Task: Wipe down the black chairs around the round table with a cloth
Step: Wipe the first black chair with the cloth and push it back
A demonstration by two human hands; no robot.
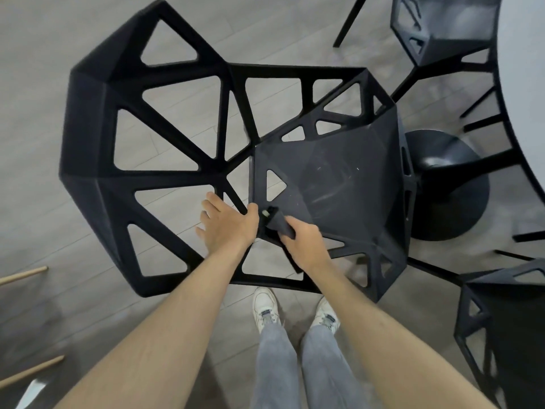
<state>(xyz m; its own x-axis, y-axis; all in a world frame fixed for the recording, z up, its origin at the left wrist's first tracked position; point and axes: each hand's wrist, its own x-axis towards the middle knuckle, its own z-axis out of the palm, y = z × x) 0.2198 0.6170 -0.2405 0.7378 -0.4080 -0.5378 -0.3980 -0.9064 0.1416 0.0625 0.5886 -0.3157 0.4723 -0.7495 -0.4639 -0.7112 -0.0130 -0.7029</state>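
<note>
Chair (339,172) stands beside the table (528,84); right hand (306,240) grips the dark cloth (280,224) at its seat's near edge, left hand (227,225) spread on its frame. Two more chairs (448,28) crowd close.

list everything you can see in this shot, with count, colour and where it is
black chairs: three, black; one big in the centre, one top right, one bottom right
cloth: one, dark grey, at the near edge of the centre chair's seat
round table: one, pale top at right edge, black pedestal base below
wooden legs: two, light wood, left edge
floor: grey planks
shoes: two, white, bottom centre
trousers: grey
left hand: on the chair frame, fingers straight
right hand: grips the cloth
</note>
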